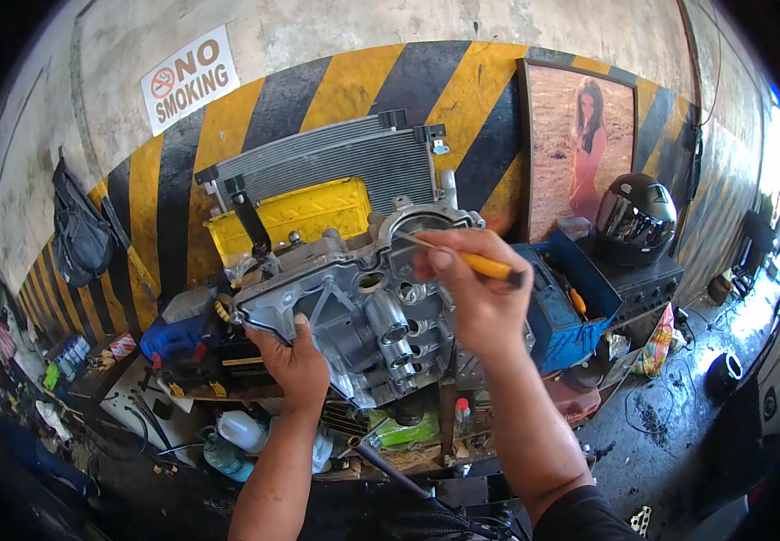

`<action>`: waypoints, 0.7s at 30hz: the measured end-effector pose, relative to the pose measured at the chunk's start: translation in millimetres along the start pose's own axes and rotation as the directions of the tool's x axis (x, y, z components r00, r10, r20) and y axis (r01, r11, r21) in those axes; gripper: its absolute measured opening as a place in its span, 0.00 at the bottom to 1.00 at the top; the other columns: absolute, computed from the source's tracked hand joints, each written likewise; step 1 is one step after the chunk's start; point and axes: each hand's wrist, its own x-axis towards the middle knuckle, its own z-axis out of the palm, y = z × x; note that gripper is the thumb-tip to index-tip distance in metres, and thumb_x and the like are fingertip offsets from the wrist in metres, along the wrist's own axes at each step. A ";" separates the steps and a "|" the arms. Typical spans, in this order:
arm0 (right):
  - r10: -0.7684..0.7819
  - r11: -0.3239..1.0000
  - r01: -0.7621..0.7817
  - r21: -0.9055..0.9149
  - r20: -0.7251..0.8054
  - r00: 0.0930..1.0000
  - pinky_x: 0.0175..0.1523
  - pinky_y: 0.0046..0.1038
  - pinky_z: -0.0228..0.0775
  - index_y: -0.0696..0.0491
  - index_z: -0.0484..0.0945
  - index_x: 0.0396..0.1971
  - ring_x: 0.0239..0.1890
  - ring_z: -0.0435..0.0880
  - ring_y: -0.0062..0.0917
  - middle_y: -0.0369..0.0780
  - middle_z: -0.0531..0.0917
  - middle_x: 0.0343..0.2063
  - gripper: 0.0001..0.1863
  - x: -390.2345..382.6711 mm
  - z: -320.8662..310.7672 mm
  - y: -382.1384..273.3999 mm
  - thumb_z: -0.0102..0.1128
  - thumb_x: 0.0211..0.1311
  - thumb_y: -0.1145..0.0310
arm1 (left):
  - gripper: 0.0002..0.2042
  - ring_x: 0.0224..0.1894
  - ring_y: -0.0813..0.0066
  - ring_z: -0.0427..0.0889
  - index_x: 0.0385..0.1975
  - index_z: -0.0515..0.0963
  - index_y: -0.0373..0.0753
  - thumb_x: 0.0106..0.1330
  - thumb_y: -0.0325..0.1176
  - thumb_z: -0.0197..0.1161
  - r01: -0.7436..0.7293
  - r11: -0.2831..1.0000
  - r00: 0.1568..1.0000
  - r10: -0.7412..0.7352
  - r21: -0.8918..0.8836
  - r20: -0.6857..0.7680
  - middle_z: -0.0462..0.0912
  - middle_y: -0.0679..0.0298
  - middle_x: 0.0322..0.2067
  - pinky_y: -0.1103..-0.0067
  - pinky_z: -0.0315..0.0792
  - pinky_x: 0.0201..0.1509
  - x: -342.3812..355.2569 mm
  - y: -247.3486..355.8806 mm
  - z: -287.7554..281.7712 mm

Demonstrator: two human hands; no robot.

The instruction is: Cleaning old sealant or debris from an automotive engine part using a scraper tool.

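Observation:
A grey cast-metal engine cover (340,326), full of ribs, bores and round openings, is held tilted in front of me. My left hand (296,368) grips its lower left edge, thumb on the near face and the other fingers partly hidden behind it. In my right hand (482,302) is a screwdriver (491,269) with a yellow, black-ended handle. Its thin shaft points left, and the tip is at or very near the curved rim at the cover's top; contact is hard to make out.
Behind the cover are a yellow ribbed part (295,216) and a radiator (336,167) against the striped wall. A blue toolbox (579,320) stands right, near a black helmet (635,219). Below lie a white jug (243,431) and a red-capped bottle (462,412). A backpack (82,225) hangs left.

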 end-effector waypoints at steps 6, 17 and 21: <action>-0.450 0.821 0.473 -0.319 0.148 0.881 0.43 0.27 0.81 0.62 0.85 0.42 0.36 0.89 0.31 0.48 0.88 0.37 0.11 -22.7 1.6 -11.8 0.68 0.59 0.83 | 0.30 0.62 0.60 0.75 0.72 0.58 0.28 0.71 0.24 0.58 -0.006 1.000 0.999 0.005 -0.011 -0.050 0.73 0.49 0.63 0.69 0.63 0.71 0.6 -7.2 0.5; -0.641 0.638 0.715 -0.288 0.315 0.699 0.46 0.33 0.84 0.61 0.86 0.41 0.41 0.90 0.39 0.50 0.88 0.40 0.16 -32.9 60.0 3.7 0.69 0.48 0.86 | 0.28 0.66 0.60 0.70 0.68 0.62 0.30 0.69 0.23 0.59 -0.142 0.975 0.989 0.148 0.169 -0.023 0.70 0.49 0.63 0.67 0.59 0.73 3.7 0.6 -4.0; -0.584 0.663 0.723 -0.195 0.469 0.662 0.45 0.35 0.85 0.61 0.85 0.38 0.40 0.91 0.39 0.50 0.88 0.37 0.14 -38.7 80.3 6.0 0.65 0.49 0.86 | 0.22 0.75 0.49 0.56 0.62 0.73 0.30 0.66 0.21 0.59 -0.089 0.995 0.996 0.089 0.049 -0.004 0.56 0.48 0.74 0.61 0.51 0.78 2.7 -3.4 0.0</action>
